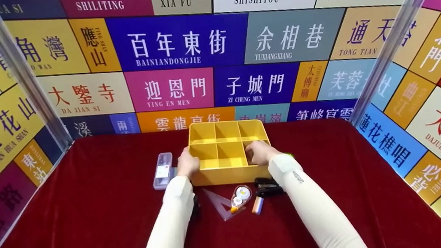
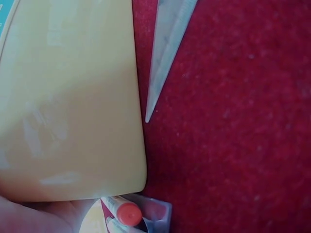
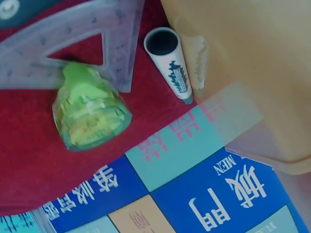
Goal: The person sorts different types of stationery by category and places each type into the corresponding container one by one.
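A yellow compartment box (image 1: 231,174) stands on the table with its open top tilted towards me, divided into several sections. At its left side my left hand (image 1: 188,163) grips the wall, thumb near the rim. My right hand (image 1: 261,152) holds the right wall, with fingers dipping into the front right section. In the left wrist view, part of the left hand (image 2: 39,216) shows under the box's smooth side (image 2: 73,111). The right wrist view shows the box's other side (image 3: 252,63); the right hand is out of that picture.
In front of the box lie a clear set square (image 1: 219,204), a correction tape (image 1: 240,196), an eraser (image 1: 257,206) and a black stapler (image 1: 268,186). A clear case (image 1: 163,171) is left. Rightward are a green object (image 3: 90,109), a white tube (image 3: 170,63) and another set square (image 3: 121,43).
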`<move>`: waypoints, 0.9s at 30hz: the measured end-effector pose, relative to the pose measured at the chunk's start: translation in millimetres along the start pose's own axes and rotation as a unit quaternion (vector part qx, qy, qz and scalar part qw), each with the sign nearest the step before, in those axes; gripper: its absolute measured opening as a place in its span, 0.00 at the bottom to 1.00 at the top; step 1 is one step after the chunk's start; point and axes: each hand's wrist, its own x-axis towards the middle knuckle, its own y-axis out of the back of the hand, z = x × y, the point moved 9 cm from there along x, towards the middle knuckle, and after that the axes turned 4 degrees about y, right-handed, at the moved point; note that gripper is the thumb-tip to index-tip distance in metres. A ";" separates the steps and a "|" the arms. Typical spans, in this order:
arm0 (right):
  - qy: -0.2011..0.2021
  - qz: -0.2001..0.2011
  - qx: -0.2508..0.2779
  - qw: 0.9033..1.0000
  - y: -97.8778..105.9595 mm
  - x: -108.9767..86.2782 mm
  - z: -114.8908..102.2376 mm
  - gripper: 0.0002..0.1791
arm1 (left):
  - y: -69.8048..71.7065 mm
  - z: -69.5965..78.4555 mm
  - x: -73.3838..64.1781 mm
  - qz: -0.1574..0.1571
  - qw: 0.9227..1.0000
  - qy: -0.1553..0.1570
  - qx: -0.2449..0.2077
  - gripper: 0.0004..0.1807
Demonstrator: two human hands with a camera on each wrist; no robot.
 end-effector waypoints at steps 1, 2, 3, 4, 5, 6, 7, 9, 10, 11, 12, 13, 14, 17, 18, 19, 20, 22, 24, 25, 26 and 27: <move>-0.004 -0.003 -0.003 1.000 0.3 0.1 -0.1 0.09 | -0.2 0.1 0.2 0.001 1.000 0.000 0.002 0.32; -0.007 -0.005 -0.006 1.000 0.6 0.2 -0.2 0.09 | -0.3 0.0 0.5 0.001 1.000 0.001 0.003 0.32; -0.010 -0.006 -0.008 1.000 1.0 0.2 -0.4 0.09 | -0.2 0.0 0.6 0.002 1.000 0.002 0.003 0.32; -0.013 -0.008 -0.009 1.000 1.3 0.5 -0.5 0.08 | 0.0 0.0 1.1 0.003 1.000 0.003 0.003 0.32; -0.016 -0.008 -0.009 1.000 1.5 0.8 -0.5 0.07 | 0.1 -0.4 1.5 0.003 1.000 0.005 0.002 0.32; -0.017 -0.008 -0.009 1.000 1.4 1.4 -0.3 0.07 | 0.2 -0.6 1.8 0.003 1.000 0.006 0.001 0.32; -0.021 -0.009 -0.009 1.000 1.5 1.5 0.0 0.06 | 0.3 -0.7 2.1 0.002 1.000 0.007 0.000 0.32; -0.027 -0.008 -0.006 1.000 1.0 2.1 1.0 0.05 | 0.1 -0.9 2.4 0.000 1.000 0.008 -0.002 0.32; -0.029 -0.007 -0.005 1.000 0.8 2.4 1.7 0.05 | 0.1 -0.8 2.5 0.001 1.000 0.008 -0.001 0.32; -0.029 -0.006 -0.003 1.000 0.7 2.9 1.9 0.05 | 0.1 -0.5 2.4 0.001 1.000 0.007 0.000 0.32; -0.030 -0.004 -0.002 1.000 0.5 3.3 2.2 0.05 | 0.2 -0.3 2.3 0.002 1.000 0.007 0.000 0.32; -0.032 -0.003 -0.001 0.999 0.4 3.5 2.4 0.05 | 0.2 -0.2 2.1 0.004 1.000 0.007 0.001 0.32; -0.034 -0.003 -0.001 0.999 -0.1 3.7 2.8 0.05 | 0.2 0.3 1.6 0.005 1.000 0.005 0.003 0.32; -0.044 -0.009 -0.007 0.999 -2.6 4.4 4.3 0.07 | -0.3 0.7 0.0 0.006 1.000 0.001 0.009 0.32; -0.050 -0.013 -0.009 0.999 -3.7 4.3 5.3 0.08 | -0.5 0.7 -0.4 0.006 1.000 0.000 0.010 0.32; -0.056 -0.017 -0.008 0.998 -5.0 4.1 6.3 0.09 | -0.7 1.0 -0.9 0.006 1.000 -0.002 0.013 0.32; -0.062 -0.019 -0.009 0.998 -5.9 4.0 7.3 0.09 | -0.8 1.0 -1.2 0.007 1.000 -0.004 0.013 0.32; -0.069 -0.021 -0.005 0.997 -7.1 4.4 8.5 0.11 | -0.7 0.3 -1.3 0.008 1.000 -0.003 0.013 0.32; -0.073 -0.018 -0.001 0.997 -7.5 5.3 9.2 0.11 | -0.2 0.0 -1.1 0.010 1.000 -0.002 0.012 0.31; -0.075 -0.016 0.000 0.997 -7.5 5.6 9.5 0.11 | 0.0 0.1 -1.0 0.010 1.000 -0.001 0.013 0.31; -0.075 -0.015 0.000 0.997 -7.3 5.9 9.7 0.12 | 0.0 0.1 -0.9 0.009 1.000 0.000 0.012 0.31; -0.074 -0.014 0.000 0.997 -7.4 6.3 9.8 0.13 | 0.0 0.4 -0.8 0.009 1.000 0.000 0.012 0.31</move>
